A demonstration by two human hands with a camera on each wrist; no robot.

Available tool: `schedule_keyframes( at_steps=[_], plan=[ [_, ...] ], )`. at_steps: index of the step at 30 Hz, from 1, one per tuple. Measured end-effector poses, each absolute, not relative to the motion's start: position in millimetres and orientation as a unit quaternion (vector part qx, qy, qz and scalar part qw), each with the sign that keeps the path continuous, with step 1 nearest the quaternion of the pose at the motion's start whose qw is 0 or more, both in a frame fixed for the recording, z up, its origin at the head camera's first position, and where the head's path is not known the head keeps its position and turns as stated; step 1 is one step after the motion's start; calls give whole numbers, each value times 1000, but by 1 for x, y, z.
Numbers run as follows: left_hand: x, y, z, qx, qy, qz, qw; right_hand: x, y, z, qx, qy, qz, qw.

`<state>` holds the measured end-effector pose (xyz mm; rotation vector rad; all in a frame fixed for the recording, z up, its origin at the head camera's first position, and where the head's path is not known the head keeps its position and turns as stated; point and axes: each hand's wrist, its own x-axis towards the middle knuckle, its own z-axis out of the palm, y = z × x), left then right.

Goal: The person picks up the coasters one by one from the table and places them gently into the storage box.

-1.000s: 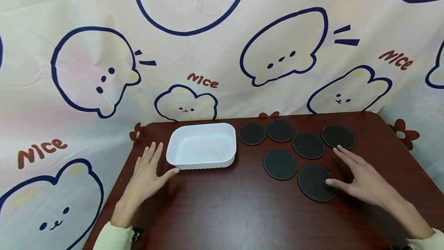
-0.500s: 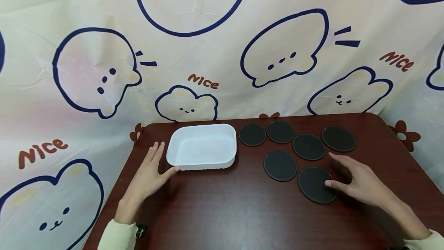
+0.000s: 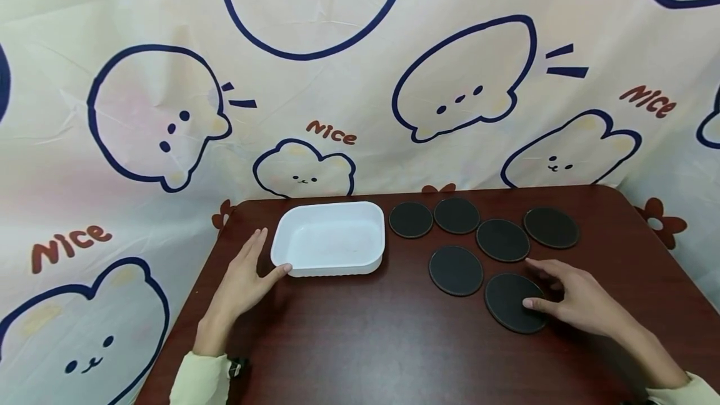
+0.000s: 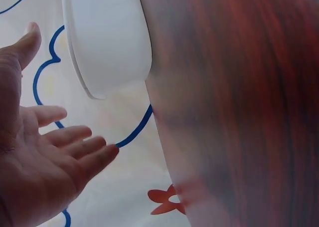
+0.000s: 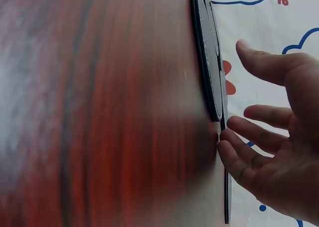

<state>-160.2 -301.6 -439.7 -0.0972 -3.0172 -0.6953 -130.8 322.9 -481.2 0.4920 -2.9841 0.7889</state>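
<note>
A white rectangular plastic tub [image 3: 329, 267] stands at the back left of the table. Beside its front left corner my left hand [image 3: 239, 286] is spread, thumb close to the rim; in the left wrist view this hand [image 4: 47, 167] holds nothing. To the right lie several thin black round discs, like coasters. Over the right edge of the nearest coaster [image 3: 509, 302] hovers my right hand [image 3: 587, 305], thumb above the disc and fingers beyond its far right side. From the right wrist view, that hand [image 5: 279, 152] has relaxed fingers and grips nothing; fingertip contact with the table is unclear.
Other coasters lie behind and left of it: one at mid table [image 3: 455, 270], one near the right hand's fingers [image 3: 502, 240], one at the back right [image 3: 551, 227] and two beside the tub [image 3: 411, 220]. A printed curtain [image 3: 337, 80] hangs behind the dark wooden table [image 3: 360, 342].
My right hand's fingers have drawn back from the back right coaster toward the nearest one and bent slightly. My left hand has shifted only a little, beside the tub.
</note>
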Motion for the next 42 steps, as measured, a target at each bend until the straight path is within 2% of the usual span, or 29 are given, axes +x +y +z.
schedule_keyframes(
  at_steps=[6,17,26,38,42],
  plan=[
    [-167,-304,-445,-52,-966,-253,31,-134,321,-482,164,-957,240,-16],
    [-173,-311,-458,-64,-944,-325,6,-140,314,-481,180,-953,240,-41],
    [-176,-307,-460,-78,-943,-322,1,-146,309,-479,176,-944,273,-65],
    [-176,-305,-458,-74,-943,-324,-7,-158,316,-480,115,-926,341,-115],
    [-176,-305,-457,-70,-942,-327,-12,-160,318,-483,110,-918,365,-112]
  ],
)
